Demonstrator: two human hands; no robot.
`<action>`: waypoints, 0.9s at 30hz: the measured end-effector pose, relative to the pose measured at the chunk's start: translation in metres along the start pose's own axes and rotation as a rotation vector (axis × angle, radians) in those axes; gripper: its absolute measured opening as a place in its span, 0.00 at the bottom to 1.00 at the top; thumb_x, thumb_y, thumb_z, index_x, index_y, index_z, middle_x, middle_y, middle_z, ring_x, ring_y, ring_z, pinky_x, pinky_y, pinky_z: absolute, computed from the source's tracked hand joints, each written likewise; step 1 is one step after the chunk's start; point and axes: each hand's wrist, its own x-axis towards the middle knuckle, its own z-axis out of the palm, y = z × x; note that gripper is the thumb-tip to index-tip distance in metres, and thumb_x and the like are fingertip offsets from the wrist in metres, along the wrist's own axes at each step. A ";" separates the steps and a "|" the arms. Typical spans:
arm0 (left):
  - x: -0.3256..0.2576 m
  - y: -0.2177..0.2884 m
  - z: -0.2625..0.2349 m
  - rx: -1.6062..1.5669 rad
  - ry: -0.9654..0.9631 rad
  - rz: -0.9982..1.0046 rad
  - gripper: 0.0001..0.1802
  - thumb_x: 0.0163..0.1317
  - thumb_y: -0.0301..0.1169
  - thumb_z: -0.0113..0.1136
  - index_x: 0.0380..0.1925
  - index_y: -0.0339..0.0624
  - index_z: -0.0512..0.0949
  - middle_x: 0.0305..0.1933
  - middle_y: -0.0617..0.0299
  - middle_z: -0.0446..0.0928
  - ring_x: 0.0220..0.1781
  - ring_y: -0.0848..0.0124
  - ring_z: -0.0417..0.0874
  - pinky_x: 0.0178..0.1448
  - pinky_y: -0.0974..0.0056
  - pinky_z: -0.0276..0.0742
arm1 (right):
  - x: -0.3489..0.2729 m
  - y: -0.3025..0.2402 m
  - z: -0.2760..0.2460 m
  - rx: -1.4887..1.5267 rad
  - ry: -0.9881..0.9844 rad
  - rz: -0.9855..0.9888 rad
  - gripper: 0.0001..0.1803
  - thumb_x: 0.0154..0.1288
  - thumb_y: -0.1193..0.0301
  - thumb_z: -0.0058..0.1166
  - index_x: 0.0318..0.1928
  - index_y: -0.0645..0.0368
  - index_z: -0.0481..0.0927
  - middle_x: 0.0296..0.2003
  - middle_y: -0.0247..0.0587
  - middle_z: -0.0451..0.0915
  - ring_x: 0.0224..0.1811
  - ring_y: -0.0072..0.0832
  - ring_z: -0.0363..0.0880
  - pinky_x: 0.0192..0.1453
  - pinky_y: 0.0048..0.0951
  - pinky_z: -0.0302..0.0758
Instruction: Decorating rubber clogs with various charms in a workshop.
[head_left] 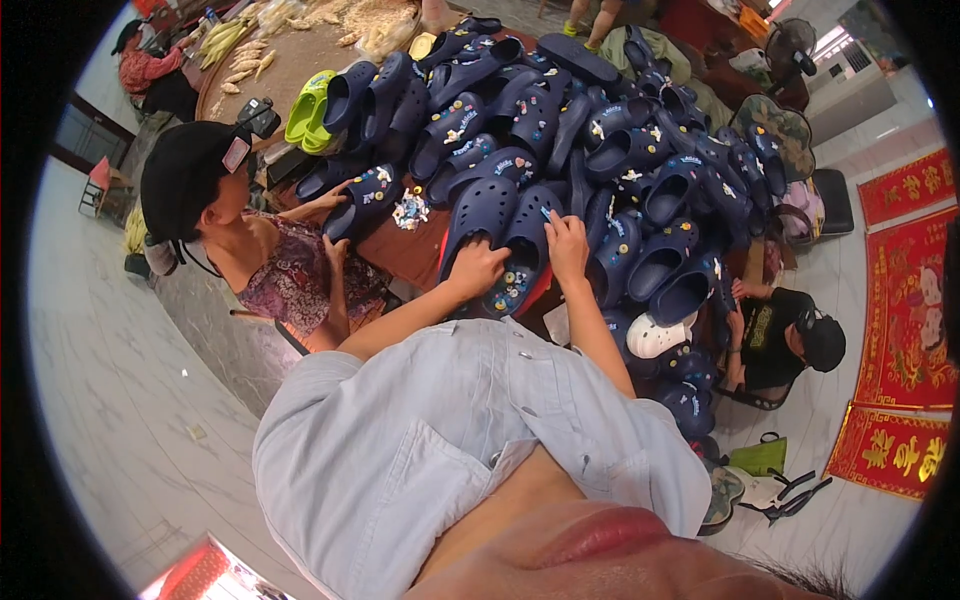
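Pale blue shirt [430,430] nearest. I am seeing left hand [478,268] closing on a navy clog [520,262], right hand [566,246] resting spread on it. Probably light, flexible foam; gripping the heel rim looks best.

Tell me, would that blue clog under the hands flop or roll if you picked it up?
The clog looks like thick moulded foam, so it probably keeps its shape and feels light. Its flat sole should stop rolling. The charms on its toe might snag neighbouring clogs, which lie heaped against it.

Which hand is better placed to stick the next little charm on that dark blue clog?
Probably the right hand: its fingertips sit on the top of the dark blue clog. The left hand grips the clog's side, steadying it.
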 end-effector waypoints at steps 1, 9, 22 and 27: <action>0.000 0.000 -0.001 -0.006 0.005 -0.006 0.13 0.52 0.33 0.60 0.40 0.52 0.80 0.30 0.48 0.73 0.37 0.51 0.77 0.38 0.52 0.75 | -0.001 -0.003 -0.001 0.000 -0.006 0.011 0.14 0.62 0.68 0.57 0.47 0.57 0.81 0.36 0.41 0.75 0.42 0.38 0.74 0.45 0.37 0.74; 0.000 -0.002 0.002 0.004 0.013 0.008 0.13 0.51 0.33 0.60 0.39 0.52 0.81 0.30 0.49 0.73 0.36 0.51 0.77 0.37 0.52 0.75 | -0.002 0.000 0.001 0.090 0.070 -0.011 0.09 0.59 0.71 0.59 0.41 0.59 0.83 0.34 0.40 0.76 0.41 0.39 0.74 0.45 0.37 0.74; -0.001 0.000 -0.001 0.001 -0.016 0.011 0.14 0.51 0.33 0.60 0.40 0.52 0.80 0.29 0.48 0.73 0.36 0.51 0.77 0.37 0.52 0.74 | 0.023 0.006 0.015 0.192 0.099 0.039 0.07 0.57 0.74 0.59 0.37 0.60 0.82 0.35 0.43 0.77 0.42 0.43 0.74 0.48 0.38 0.71; -0.001 0.002 -0.002 -0.003 -0.051 -0.014 0.15 0.51 0.33 0.61 0.42 0.52 0.80 0.32 0.46 0.73 0.40 0.49 0.77 0.39 0.51 0.74 | 0.028 0.010 0.023 0.162 0.107 0.056 0.07 0.56 0.74 0.59 0.37 0.60 0.83 0.36 0.43 0.76 0.43 0.43 0.73 0.49 0.38 0.71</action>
